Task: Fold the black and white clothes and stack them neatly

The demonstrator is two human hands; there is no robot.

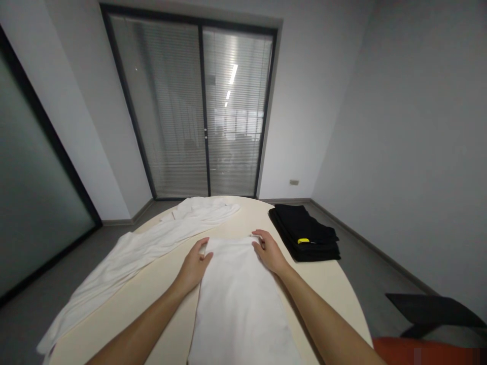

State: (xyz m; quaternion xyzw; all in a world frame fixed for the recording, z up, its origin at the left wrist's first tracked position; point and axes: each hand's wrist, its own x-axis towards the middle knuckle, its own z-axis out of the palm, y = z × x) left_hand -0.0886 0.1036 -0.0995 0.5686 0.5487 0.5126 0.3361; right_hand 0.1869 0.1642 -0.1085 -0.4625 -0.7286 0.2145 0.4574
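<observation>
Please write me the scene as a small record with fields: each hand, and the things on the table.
left hand: at white cloth's far left corner, thumb and fingertips apart
right hand: at its far right corner, likewise
table, left: long rumpled white garment
table, right: black folded stack, yellow item on top
beyond table: blinds behind glass

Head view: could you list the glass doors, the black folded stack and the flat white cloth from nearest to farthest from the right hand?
From the right hand:
1. Flat white cloth: at its fingertips, in the middle.
2. Black folded stack: just to the right.
3. Glass doors: beyond the table, at the back.
</observation>
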